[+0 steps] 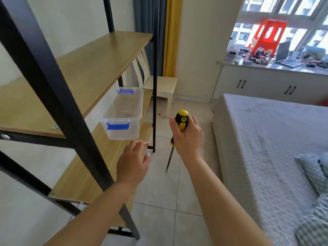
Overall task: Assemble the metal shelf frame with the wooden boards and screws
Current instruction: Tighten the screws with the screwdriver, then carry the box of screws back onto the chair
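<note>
My right hand [186,135] has its grip clenched round the yellow-and-black handle of a screwdriver [181,122], shaft pointing down toward the floor, tip clear of everything. My left hand [134,161] is released, fingers straight and loosely spread, hovering just off the front edge of the lower board and touching nothing that I can confirm.

The metal shelf frame [44,82] stands upright at my left, black uprights and cross rails. Three wooden boards are seated in it: an upper board [99,59], a middle board [147,102] and a lower board [85,176]. A clear plastic box [124,114] with blue clips sits on the middle board near its front edge; it appears empty, though its contents are hard to judge.

Assessment: assembly appears well advanced, and the step in hand is fixing or checking the boards with screws. A bolt head [5,136] shows on the rail under the upper board, and a small fixing [54,193] shows at the near corner of the lower board. Whether every corner is fastened cannot be determined.

The next move likely calls for the left hand to steady a board or fetch a screw, then the driver tip set square into the screw head.
</note>
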